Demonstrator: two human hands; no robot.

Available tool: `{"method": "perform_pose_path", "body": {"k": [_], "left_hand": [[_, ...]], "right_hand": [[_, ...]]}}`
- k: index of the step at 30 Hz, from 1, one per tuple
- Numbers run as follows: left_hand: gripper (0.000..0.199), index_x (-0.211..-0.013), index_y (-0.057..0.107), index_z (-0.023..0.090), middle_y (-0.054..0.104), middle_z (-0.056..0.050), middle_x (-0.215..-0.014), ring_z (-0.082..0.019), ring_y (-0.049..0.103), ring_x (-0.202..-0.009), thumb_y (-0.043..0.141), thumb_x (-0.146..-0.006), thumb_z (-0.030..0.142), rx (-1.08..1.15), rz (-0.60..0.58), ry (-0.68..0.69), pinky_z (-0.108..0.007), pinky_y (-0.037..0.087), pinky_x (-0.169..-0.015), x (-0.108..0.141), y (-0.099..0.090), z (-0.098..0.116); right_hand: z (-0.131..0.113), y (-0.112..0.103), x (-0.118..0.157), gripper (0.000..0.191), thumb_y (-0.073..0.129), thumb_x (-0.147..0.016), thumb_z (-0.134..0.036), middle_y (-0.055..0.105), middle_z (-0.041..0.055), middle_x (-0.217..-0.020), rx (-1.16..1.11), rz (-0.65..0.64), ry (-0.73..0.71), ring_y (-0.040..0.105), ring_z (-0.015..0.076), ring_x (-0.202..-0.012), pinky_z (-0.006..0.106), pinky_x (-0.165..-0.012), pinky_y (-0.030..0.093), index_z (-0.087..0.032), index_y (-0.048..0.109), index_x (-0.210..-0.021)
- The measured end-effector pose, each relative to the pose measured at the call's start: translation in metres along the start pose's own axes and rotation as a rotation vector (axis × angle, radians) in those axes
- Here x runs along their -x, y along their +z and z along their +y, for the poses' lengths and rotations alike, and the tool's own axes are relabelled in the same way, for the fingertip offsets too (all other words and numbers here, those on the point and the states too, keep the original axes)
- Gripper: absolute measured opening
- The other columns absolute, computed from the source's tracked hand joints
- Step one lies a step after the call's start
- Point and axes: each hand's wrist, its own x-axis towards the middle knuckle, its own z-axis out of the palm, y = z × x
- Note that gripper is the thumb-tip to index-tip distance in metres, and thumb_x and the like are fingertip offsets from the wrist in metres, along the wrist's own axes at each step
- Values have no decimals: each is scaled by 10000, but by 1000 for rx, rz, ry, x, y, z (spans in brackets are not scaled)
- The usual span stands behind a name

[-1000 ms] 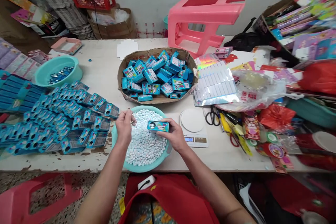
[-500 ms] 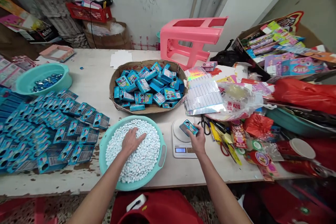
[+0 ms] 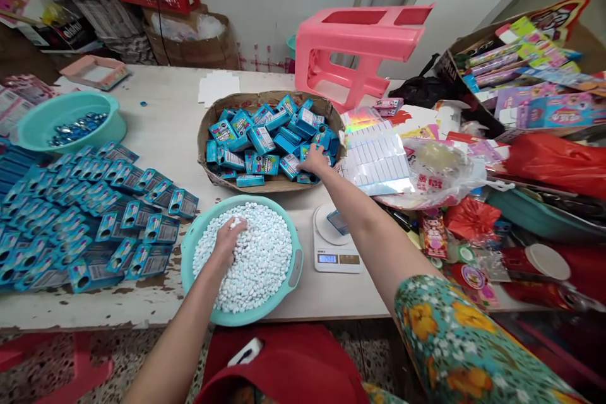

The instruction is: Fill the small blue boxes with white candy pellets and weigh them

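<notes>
My left hand is in a turquoise basin filled with small white candies; its fingers are curled around a few of them. Stretched out to a cut-down cardboard box, my right hand touches the small blue candy boxes heaped there, fingers apart. A digital kitchen scale stands right of the basin with its display lit. On its round plate lies one blue candy box, partly hidden by my right forearm.
Rows of blue boxes cover the left side, near a turquoise bowl of shiny blue pieces. A pink stool lies behind the cardboard box. Sticker sheets, plastic bags and packaging crowd the right.
My right hand has let go of its blue box on the scale and moved up and left to the cardboard box. My left hand's fingers have curled in the candies. The view has shifted slightly.
</notes>
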Motion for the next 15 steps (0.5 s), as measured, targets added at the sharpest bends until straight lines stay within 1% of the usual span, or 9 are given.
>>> {"method": "perform_pose_path", "body": {"k": [2, 4, 6, 8, 10, 12, 13, 14, 15], "left_hand": [[422, -954, 567, 173, 648, -22, -817, -154, 609, -691, 739, -585, 285, 194, 38, -80, -240, 474, -583, 1, -2, 2], [304, -862, 544, 173, 609, 0, -720, -121, 559, -561, 696, -629, 296, 303, -40, -125, -201, 414, -460, 3, -8, 7], [241, -799, 520, 174, 571, 6, -653, -110, 511, -479, 651, -671, 331, 391, -176, -142, -182, 341, -383, 5, -16, 11], [240, -834, 525, 180, 587, -12, -691, -119, 533, -497, 624, -698, 352, 460, -253, -160, -179, 339, -376, 8, -23, 15], [238, -861, 529, 183, 594, -20, -719, -126, 558, -532, 611, -711, 349, 495, -245, -187, -178, 360, -389, 9, -26, 18], [205, -808, 509, 181, 558, 1, -662, -107, 530, -497, 613, -709, 327, 506, -229, -216, -167, 333, -376, 10, -22, 20], [197, -773, 492, 181, 529, 17, -625, -92, 498, -463, 620, -701, 312, 512, -224, -220, -163, 307, -365, 11, -18, 22], [202, -747, 477, 183, 507, 30, -600, -80, 467, -437, 630, -688, 302, 517, -218, -221, -161, 284, -358, 13, -13, 24], [214, -731, 469, 183, 495, 38, -586, -73, 447, -423, 639, -673, 299, 515, -197, -215, -161, 269, -356, 15, -6, 26]], "right_hand": [[0, 5, 6, 751, 782, -527, -294, 303, 188, -1356, -20, 2, 2, 437, 366, -1176, 512, -984, 341, -153, 441, -1181], [1, -2, 14, 631, 743, -566, -331, 307, 165, -1360, -66, 16, -23, 432, 356, -1180, 503, -1004, 325, -159, 493, -1120], [3, -20, 22, 467, 664, -648, -405, 391, 124, -1309, -136, 19, -66, 460, 322, -1156, 471, -1001, 346, -170, 551, -1034], [10, -43, 35, 384, 521, -759, -493, 518, 68, -1182, -217, 1, -106, 526, 262, -1069, 425, -930, 423, -200, 574, -1001], [19, -64, 56, 445, 368, -827, -575, 603, 35, -1032, -414, -47, -94, 587, 217, -922, 388, -792, 496, -231, 561, -1033], [28, -76, 87, 530, 317, -821, -663, 641, 35, -940, -764, -135, -17, 606, 201, -795, 357, -666, 516, -241, 548, -1042], [30, -77, 104, 555, 327, -806, -695, 653, 40, -901, -909, -183, 25, 608, 198, -755, 339, -621, 514, -239, 552, -1028], [30, -74, 122, 572, 337, -795, -714, 660, 42, -860, -997, -231, 58, 609, 195, -725, 318, -586, 506, -233, 561, -1012], [28, -67, 140, 586, 343, -790, -724, 663, 42, -821, -1028, -276, 78, 609, 191, -703, 300, -560, 497, -226, 573, -995]]}}
